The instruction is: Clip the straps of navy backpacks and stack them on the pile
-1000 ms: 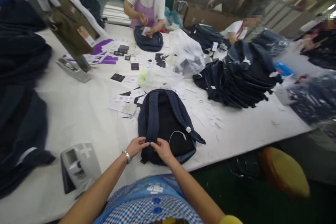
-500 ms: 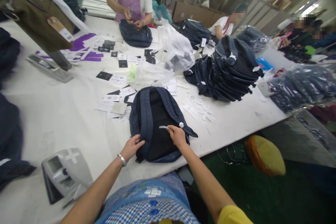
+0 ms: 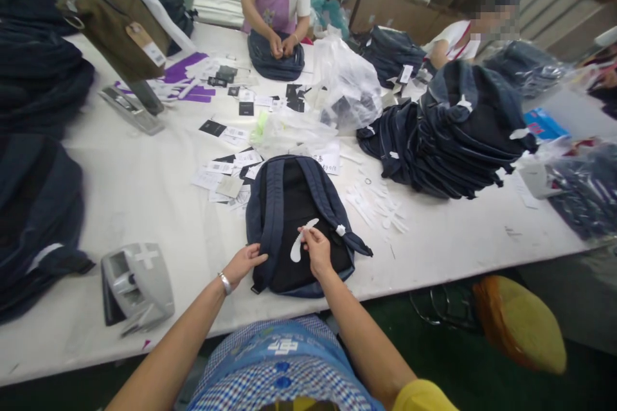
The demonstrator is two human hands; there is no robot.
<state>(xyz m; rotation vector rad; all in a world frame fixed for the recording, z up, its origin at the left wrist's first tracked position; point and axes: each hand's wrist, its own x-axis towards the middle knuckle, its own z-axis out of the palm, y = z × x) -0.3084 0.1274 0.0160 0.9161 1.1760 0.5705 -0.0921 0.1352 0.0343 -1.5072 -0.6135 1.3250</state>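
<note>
A dark blue backpack [image 3: 289,231] lies on the table in front of me, its black back panel and shoulder straps facing up. My left hand [image 3: 241,265] is at its lower left, with thumb and fingers closed on the edge of the left shoulder strap [image 3: 272,218]. Over the back panel, my right hand [image 3: 317,252] pinches a thin, curved white strip [image 3: 297,248] with a toothed edge. A small white wrap [image 3: 340,230] sits on the right strap. More white strips [image 3: 378,205] lie loose to the right of the backpack.
Paper tags [image 3: 226,173] are scattered left of the backpack. A tape dispenser [image 3: 137,286] stands near the front edge. Stacked backpacks [image 3: 448,135] rise at right; others [image 3: 36,225] lie at left. Across the table a co-worker [image 3: 276,0] handles another bag. A stool [image 3: 518,321] is at right.
The white strip has turned, so its broad toothed side now shows. My right hand has shifted slightly left on the backpack. My view has swung left; the co-worker's hands are lower.
</note>
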